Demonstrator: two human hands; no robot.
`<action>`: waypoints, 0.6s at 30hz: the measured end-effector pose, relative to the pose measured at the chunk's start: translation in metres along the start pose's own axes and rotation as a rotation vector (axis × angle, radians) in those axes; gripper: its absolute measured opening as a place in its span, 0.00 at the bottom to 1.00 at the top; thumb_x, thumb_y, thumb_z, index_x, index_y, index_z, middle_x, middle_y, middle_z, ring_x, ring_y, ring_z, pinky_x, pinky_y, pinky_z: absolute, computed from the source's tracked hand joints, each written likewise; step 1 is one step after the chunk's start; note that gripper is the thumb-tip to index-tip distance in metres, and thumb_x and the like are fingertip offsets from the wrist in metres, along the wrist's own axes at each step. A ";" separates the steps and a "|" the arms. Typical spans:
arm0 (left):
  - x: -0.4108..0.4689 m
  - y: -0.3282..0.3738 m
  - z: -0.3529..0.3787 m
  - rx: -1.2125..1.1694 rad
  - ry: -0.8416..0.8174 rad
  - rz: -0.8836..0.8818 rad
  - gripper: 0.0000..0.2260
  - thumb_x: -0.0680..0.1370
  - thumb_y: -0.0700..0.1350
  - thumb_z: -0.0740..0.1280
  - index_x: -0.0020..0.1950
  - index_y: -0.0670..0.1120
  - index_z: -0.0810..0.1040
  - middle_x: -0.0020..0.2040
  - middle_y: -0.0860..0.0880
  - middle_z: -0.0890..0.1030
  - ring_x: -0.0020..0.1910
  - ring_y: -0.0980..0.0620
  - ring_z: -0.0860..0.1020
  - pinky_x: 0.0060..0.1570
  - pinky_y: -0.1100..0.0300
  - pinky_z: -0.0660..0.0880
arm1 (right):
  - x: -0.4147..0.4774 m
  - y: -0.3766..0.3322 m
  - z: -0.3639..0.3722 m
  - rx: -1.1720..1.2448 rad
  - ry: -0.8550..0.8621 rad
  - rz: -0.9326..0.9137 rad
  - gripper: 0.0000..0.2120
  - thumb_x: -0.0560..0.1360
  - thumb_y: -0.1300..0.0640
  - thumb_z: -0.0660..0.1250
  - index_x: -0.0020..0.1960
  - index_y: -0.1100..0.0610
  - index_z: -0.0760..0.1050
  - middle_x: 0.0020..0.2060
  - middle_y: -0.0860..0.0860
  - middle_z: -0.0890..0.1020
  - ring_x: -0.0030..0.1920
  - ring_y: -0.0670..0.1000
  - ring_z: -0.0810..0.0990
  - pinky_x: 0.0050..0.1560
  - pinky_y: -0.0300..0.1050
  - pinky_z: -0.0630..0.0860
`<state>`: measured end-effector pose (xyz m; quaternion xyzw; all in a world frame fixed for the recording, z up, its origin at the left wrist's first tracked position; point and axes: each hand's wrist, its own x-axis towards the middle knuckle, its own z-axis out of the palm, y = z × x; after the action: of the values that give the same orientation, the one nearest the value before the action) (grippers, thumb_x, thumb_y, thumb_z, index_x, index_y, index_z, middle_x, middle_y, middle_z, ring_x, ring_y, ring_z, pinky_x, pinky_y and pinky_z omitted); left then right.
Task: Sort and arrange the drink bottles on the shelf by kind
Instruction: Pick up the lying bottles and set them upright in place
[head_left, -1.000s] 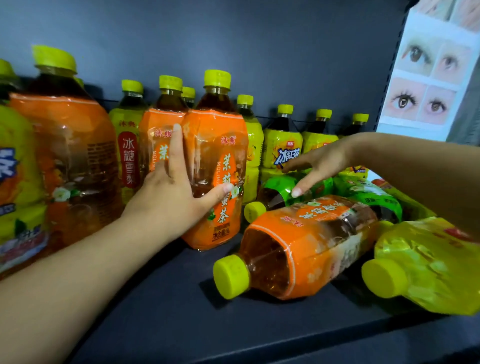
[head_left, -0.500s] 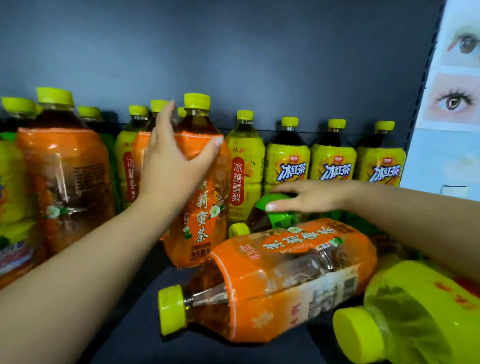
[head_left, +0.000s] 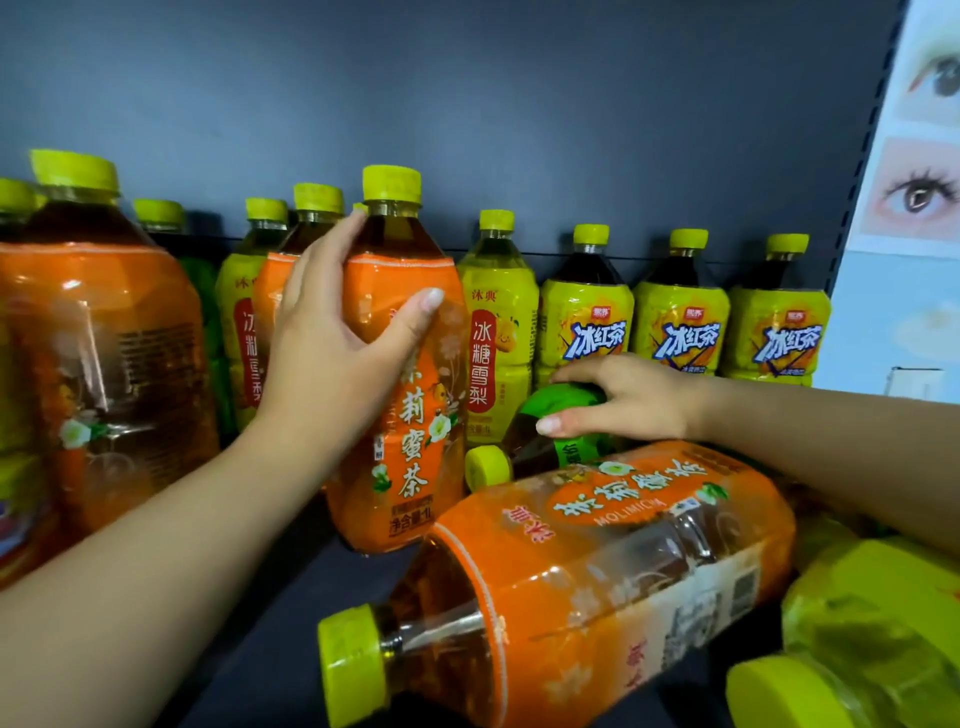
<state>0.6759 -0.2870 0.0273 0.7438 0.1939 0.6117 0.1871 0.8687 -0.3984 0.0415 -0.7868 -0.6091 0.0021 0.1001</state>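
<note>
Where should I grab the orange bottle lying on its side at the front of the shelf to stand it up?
Grip the lying orange bottle around its tapered shoulder behind the cap, likely from above. That end points toward you, is narrower than the body, and nothing covers it.

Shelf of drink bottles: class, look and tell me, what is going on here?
A person is sorting bottles on the shelf. Their left hand grips an upright orange bottle, while the right hand grasps a green bottle lying on its side. A second orange bottle and a yellow bottle lie toppled in front, not yet stood up.
</note>
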 end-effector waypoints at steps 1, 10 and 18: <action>0.000 0.000 0.000 -0.004 -0.003 -0.003 0.33 0.69 0.58 0.63 0.72 0.52 0.60 0.61 0.59 0.60 0.63 0.59 0.61 0.66 0.54 0.63 | 0.001 0.001 0.000 0.003 0.008 0.000 0.49 0.55 0.29 0.55 0.70 0.55 0.65 0.68 0.51 0.70 0.67 0.50 0.69 0.66 0.43 0.65; -0.001 0.000 -0.002 -0.022 -0.003 -0.016 0.31 0.71 0.57 0.63 0.72 0.53 0.59 0.67 0.54 0.63 0.62 0.60 0.60 0.62 0.58 0.63 | -0.007 0.001 -0.004 0.284 0.153 0.004 0.45 0.57 0.33 0.58 0.69 0.56 0.67 0.62 0.54 0.74 0.57 0.46 0.74 0.55 0.38 0.69; -0.001 -0.006 0.000 -0.026 -0.003 -0.009 0.32 0.69 0.60 0.60 0.72 0.54 0.59 0.70 0.50 0.63 0.68 0.52 0.62 0.64 0.55 0.61 | 0.010 0.010 -0.009 1.243 0.485 0.133 0.27 0.66 0.35 0.66 0.49 0.58 0.80 0.46 0.56 0.85 0.48 0.56 0.83 0.57 0.53 0.75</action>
<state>0.6751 -0.2818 0.0236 0.7414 0.1890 0.6121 0.1999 0.8825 -0.3924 0.0502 -0.5967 -0.4053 0.1817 0.6683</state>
